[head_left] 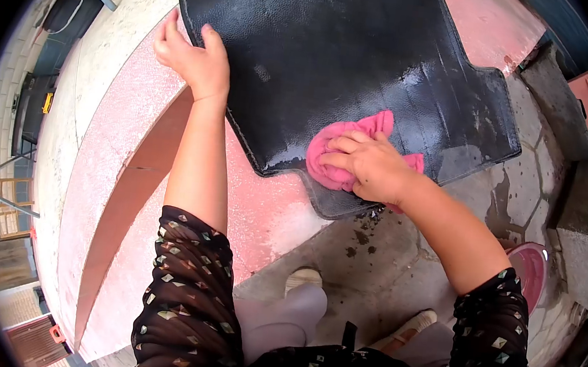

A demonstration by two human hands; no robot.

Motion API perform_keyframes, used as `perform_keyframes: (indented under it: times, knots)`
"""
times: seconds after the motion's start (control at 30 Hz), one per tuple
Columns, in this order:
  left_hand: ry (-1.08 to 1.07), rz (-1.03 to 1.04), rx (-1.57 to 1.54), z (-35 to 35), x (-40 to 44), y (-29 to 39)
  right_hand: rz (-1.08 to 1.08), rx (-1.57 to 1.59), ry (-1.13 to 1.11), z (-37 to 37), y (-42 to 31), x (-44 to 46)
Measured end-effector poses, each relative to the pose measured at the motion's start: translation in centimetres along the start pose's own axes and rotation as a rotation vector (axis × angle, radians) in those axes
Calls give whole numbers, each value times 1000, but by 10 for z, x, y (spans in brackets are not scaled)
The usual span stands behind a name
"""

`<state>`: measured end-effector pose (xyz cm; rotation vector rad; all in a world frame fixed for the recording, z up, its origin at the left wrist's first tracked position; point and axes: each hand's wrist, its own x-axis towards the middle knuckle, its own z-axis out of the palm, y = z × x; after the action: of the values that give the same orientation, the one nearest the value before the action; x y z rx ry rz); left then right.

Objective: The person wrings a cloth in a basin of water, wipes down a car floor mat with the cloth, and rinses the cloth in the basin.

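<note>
A black, leather-textured floor mat (319,66) lies slanted over a pink step, with its lower corner reaching out past the step's edge. Its surface has wet, shiny patches at the lower right. My left hand (196,61) grips the mat's left edge, thumb on top and fingers along the outer side. A crumpled pink cloth (327,151) is pressed against the lower part of the mat. Over the cloth lies my right hand (377,167), its fingers bent into the fabric; the palm side is hidden.
The pink step (236,199) has a curved edge on the left. Below the mat, grey stone paving (383,284) shows dark wet spots. A pink basin (533,274) stands at the right, near stone blocks (586,204). My shoes (304,278) are on the paving.
</note>
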<state>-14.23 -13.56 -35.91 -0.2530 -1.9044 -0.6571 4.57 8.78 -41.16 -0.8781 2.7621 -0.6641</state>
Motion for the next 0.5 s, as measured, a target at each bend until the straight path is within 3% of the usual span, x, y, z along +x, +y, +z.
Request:
perform_keyframes:
  times: [0.1,0.17,0.2,0.27,0.4,0.47,0.5]
  knots:
    - [-342,407,-309,-11,-22,38,55,46,14,-1,0,1]
    - [-781,410,-560,-12,-53,46,82,35,75,0,-4,6]
    - [-942,368,-602,-8,-70,39,111,25,141,1,-7,10]
    - [-1249,-141,-727,-5,-88,35,129,75,172,8,-12,23]
    - [-1304,-150,-731,8,-98,24,87,23,108,17,-21,35]
    - [-1205,219,-598,13,-106,19,91,83,49,14,-22,29]
    - [-1242,141,-625,16,-110,16,-16,86,-46,12,-20,21]
